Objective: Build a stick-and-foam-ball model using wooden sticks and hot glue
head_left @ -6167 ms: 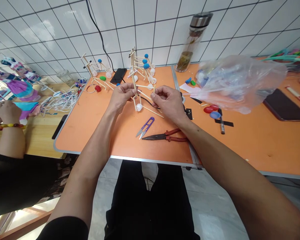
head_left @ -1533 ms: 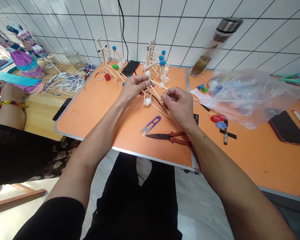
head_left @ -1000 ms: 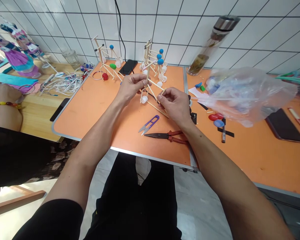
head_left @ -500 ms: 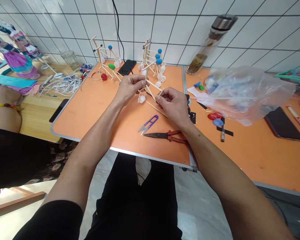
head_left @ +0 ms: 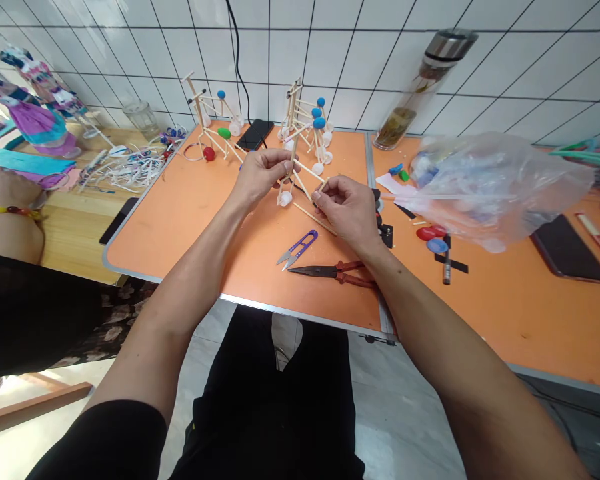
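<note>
A small angular frame of thin, pale wooden sticks (head_left: 310, 171) is held in both hands above a flat orange tabletop with a silvery metal edge (head_left: 180, 220); take it as the middle of a clock whose 12 points to the white-tiled wall (head_left: 325, 57). At its 9 o'clock side the bare left hand (head_left: 270, 172) grips an upright stick between thumb and fingers, and toward 4 o'clock the bare right hand (head_left: 347, 207) pinches the frame's other end between thumb and fingertips. A round, whitish translucent piece (head_left: 285, 198) shows low on the frame, toward 7 o'clock. Purple-handled metal thread snips (head_left: 307, 246) lie at 6 o'clock, and at 5 are dark long-nosed pliers with red handles (head_left: 336, 273), partly behind the right forearm. At 12 stands a group of stick figures with blue balls (head_left: 293, 107); at 10 lies a flat black smartphone (head_left: 256, 135), with another stick figure bearing a green oval piece (head_left: 200, 110) beyond it. A tall clear bottle with a steel cap (head_left: 420, 93) is at 2, a bulging clear plastic bag (head_left: 500, 187) at 3. Far off at 9, another person's hand (head_left: 13, 190) rests near a yellow-and-red bead bracelet (head_left: 11, 211).
</note>
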Action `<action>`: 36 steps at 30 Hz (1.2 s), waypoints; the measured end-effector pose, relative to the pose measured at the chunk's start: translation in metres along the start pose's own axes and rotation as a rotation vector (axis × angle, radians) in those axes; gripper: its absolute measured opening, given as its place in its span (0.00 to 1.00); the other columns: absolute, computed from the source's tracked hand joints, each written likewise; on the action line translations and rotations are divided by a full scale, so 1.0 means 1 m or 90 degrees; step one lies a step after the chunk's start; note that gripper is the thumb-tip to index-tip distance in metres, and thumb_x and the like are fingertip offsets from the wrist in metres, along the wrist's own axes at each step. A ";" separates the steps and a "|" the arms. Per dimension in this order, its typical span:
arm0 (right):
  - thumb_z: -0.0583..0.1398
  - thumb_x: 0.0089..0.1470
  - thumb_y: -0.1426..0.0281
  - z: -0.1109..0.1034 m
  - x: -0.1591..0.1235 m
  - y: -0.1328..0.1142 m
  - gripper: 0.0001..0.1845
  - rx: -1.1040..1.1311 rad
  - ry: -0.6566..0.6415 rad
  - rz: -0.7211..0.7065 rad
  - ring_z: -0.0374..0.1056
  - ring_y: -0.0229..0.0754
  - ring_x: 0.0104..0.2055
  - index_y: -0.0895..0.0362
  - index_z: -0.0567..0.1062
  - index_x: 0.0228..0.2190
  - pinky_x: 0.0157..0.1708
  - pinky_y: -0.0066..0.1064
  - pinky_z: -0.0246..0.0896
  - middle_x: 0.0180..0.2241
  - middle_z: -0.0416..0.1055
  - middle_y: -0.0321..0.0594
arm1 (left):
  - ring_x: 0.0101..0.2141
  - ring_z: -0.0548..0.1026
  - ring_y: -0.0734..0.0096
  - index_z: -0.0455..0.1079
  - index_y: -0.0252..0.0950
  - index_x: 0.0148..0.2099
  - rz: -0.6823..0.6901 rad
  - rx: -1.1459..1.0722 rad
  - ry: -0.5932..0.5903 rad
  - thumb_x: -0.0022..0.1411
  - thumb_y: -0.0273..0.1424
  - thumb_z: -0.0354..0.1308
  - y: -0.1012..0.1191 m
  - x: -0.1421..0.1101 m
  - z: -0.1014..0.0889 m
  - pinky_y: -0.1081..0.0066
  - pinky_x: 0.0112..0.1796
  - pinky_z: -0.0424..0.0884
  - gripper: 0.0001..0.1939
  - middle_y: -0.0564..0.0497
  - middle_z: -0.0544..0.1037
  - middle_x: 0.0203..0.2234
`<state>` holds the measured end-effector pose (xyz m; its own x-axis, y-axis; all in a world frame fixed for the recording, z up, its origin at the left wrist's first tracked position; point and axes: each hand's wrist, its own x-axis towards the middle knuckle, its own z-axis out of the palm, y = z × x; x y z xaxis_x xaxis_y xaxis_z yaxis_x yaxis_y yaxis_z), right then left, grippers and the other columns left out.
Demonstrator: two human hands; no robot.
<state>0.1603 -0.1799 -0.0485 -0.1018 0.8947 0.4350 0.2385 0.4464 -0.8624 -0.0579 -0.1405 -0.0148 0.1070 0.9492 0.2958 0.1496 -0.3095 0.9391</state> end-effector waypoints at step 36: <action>0.77 0.55 0.50 -0.006 0.002 -0.010 0.23 0.102 -0.011 0.063 0.75 0.42 0.27 0.51 0.75 0.27 0.27 0.34 0.73 0.24 0.74 0.33 | 0.26 0.71 0.68 0.73 0.39 0.25 -0.165 0.138 0.112 0.51 0.20 0.65 -0.042 0.012 -0.015 0.66 0.33 0.70 0.09 0.50 0.77 0.21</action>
<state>0.1637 -0.1829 -0.0372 -0.1026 0.9339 0.3425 0.0916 0.3518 -0.9316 -0.0780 -0.1156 -0.0486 -0.1289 0.9869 0.0969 0.3568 -0.0450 0.9331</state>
